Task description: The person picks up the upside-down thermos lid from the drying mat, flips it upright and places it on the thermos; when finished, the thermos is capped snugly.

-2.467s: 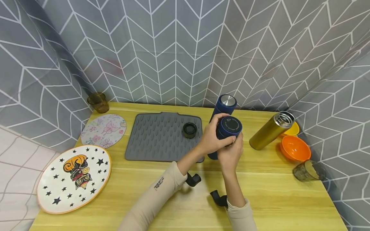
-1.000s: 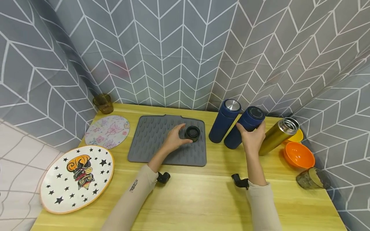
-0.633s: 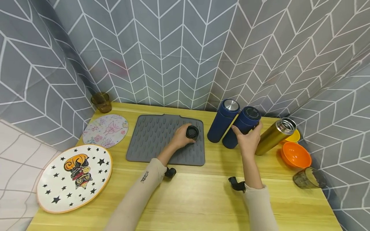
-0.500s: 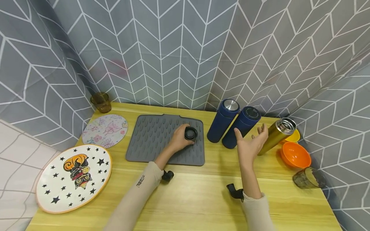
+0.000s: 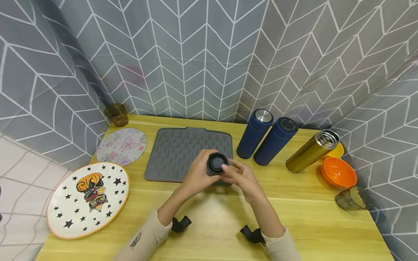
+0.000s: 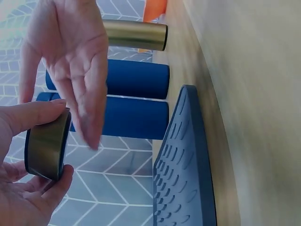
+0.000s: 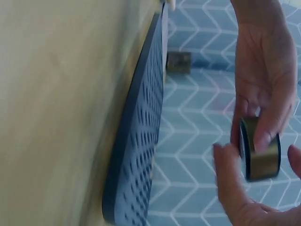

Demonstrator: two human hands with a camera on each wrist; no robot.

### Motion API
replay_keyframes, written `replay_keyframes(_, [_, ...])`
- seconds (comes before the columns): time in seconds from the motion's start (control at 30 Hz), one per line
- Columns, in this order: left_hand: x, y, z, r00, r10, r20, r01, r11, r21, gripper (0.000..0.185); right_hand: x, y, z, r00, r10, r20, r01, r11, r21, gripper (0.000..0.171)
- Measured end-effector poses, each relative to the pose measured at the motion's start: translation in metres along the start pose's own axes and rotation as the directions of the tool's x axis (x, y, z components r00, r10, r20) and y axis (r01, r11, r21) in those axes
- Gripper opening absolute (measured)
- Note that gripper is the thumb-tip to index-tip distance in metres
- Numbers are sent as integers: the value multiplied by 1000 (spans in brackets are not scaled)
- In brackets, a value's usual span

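My left hand (image 5: 197, 175) grips a dark-gold bottle lid (image 5: 217, 164) between thumb and fingers, raised above the front right part of the grey ridged mat (image 5: 176, 154). In the left wrist view the lid (image 6: 45, 149) is turned on its side. My right hand (image 5: 244, 181) is just right of the lid, its fingers fairly straight. The right wrist view has the right hand (image 7: 247, 202) close beside the lid (image 7: 263, 157) without clearly touching it. An uncapped gold thermos bottle (image 5: 310, 152) with a steel neck stands at the right.
Two capped blue thermos bottles (image 5: 253, 136) (image 5: 275, 141) stand behind, right of the mat. Farther right are an orange bowl (image 5: 337, 172), a yellow bowl (image 5: 336, 150) and a brown-tinted glass (image 5: 352, 199). At left lie a star-patterned plate (image 5: 111, 214), a round butterfly mat (image 5: 122, 146) and another glass (image 5: 117, 115).
A blue bottle, earlier in both hands, now stands beside the other. My left hand has picked the lid off the mat and drawn it nearer; my right has left the bottle and come beside it.
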State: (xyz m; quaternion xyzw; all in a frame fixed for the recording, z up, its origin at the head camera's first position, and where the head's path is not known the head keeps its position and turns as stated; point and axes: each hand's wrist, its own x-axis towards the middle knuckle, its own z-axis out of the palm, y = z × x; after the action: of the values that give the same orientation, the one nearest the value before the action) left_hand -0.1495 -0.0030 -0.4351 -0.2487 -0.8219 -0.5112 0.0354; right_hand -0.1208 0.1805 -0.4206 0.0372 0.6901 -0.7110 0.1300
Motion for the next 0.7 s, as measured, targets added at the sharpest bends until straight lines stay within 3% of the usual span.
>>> replay_keyframes(0.1, [-4, 5, 0, 999, 41, -1, -41, 999, 20, 67, -1, 2, 6, 998, 4, 67, -8, 998, 64, 54])
replay_keyframes(0.3, [-9, 8, 0, 1000, 31, 2, -31, 999, 18, 71, -3, 4, 12, 1000, -3, 21, 1, 998, 58, 50])
replay_keyframes(0.4, [-11, 7, -2, 999, 7, 38, -6, 999, -39, 79, -5, 5, 15, 998, -37, -42, 37, 999, 1, 49])
replay_keyframes(0.5, [-12, 5, -7, 995, -53, 89, 65, 989, -133, 84, -9, 6, 19, 974, -195, -113, 176, 971, -159, 45])
replay_keyframes(0.53, [-12, 5, -9, 991, -78, 109, 96, 980, -176, 85, -10, 7, 20, 951, -286, -120, 251, 937, -242, 44])
replay_keyframes(0.57, [-12, 4, -11, 986, -103, 128, 130, 967, -219, 84, -10, 8, 21, 914, -391, -112, 336, 881, -334, 43])
replay_keyframes(0.6, [-11, 4, -13, 982, -120, 144, 154, 953, -260, 83, -11, 9, 22, 860, -502, -89, 420, 797, -434, 43])
replay_keyframes(0.63, [-11, 3, -15, 978, -134, 160, 177, 938, -298, 82, -11, 9, 22, 795, -605, -52, 492, 692, -529, 45])
replay_keyframes(0.7, [-10, 3, -19, 971, -148, 190, 210, 907, -365, 81, -10, 10, 22, 636, -770, 58, 595, 441, -672, 46])
